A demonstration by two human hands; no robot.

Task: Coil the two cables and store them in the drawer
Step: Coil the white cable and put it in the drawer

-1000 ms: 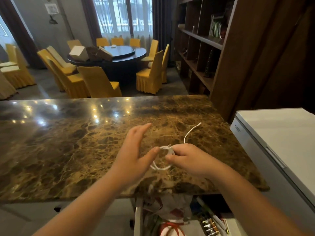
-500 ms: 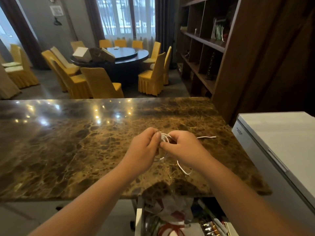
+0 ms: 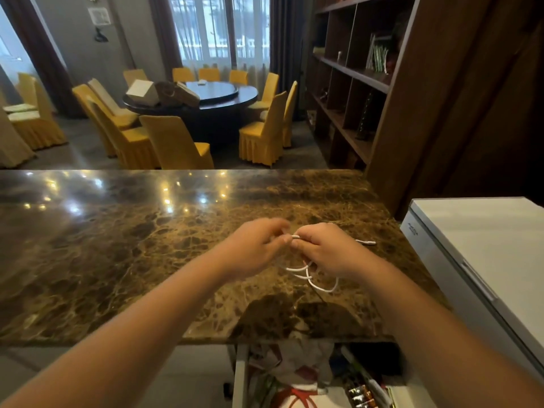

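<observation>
Both hands, left and right, pinch the thin white cable (loops dangling) above the brown marble counter.

white cable: thin, partly looped, loops hang beneath fingers just above the marble counter | one plug end sticks out right, lying flat | second cable: can't tell | drawer: open under counter edge, cluttered inside

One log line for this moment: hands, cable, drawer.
left hand: pinching white cable | right hand: holding loops | cable: partly coiled above counter | drawer: open, cable not in
</observation>
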